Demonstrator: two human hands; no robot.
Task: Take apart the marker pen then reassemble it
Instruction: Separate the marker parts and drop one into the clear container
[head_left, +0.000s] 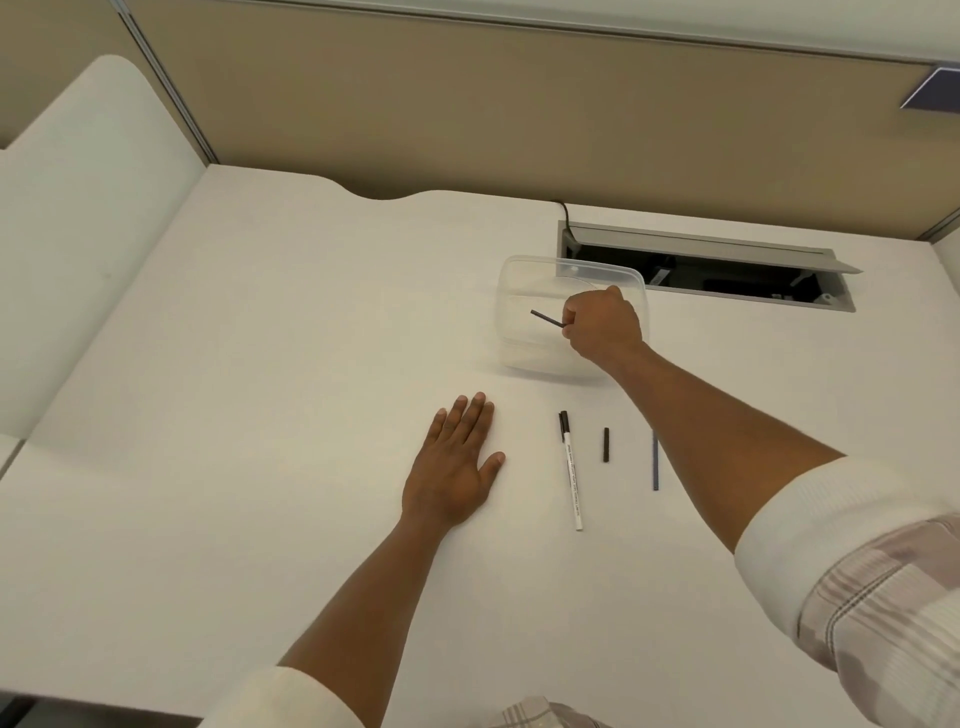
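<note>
My right hand (602, 327) pinching a thin dark rod (547, 318) over the clear container (514, 291), my left hand (454, 467) flat, fingers straight, on the surface (260, 364), marker pen (570, 470) lying nearby

One head-worn wide-angle view, looking forward and down.

It looks from above and behind the right grip (602, 325), fairly near, with the white tabletop (291, 322) spread left of and below it and a partition wall (467, 114) beyond it.

Clear plastic tub (511, 291) on white desk (291, 332), open cable hatch (727, 265) behind.
</note>
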